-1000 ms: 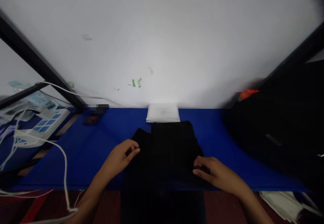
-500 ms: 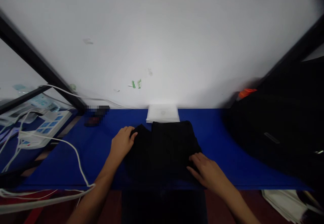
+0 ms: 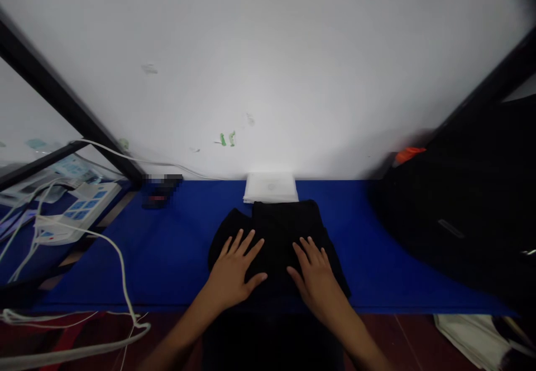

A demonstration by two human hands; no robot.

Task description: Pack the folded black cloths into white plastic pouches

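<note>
A black cloth garment (image 3: 276, 237), folded into layers, lies on the blue table top (image 3: 167, 259) right in front of me. Its exact kind is hard to make out. My left hand (image 3: 234, 270) rests flat on the garment's left part, fingers spread. On the right part lies my right hand (image 3: 315, 279), palm down with the fingers apart. Neither hand grips anything. Just beyond the garment's far edge sits a stack of white sheets or packets (image 3: 271, 187) against the wall.
At the left are a white power strip (image 3: 86, 212) and a white cable (image 3: 121, 253) hanging over the table edge. A dark, pixelated object (image 3: 161, 192) lies at the back left. A large black bag (image 3: 439, 209) fills the right side, an orange item (image 3: 408, 155) behind it.
Both hands have moved inward from the garment's side edges onto its top. The fingers, curled at the edges before, are now spread flat. The garment has stayed about where it was.
</note>
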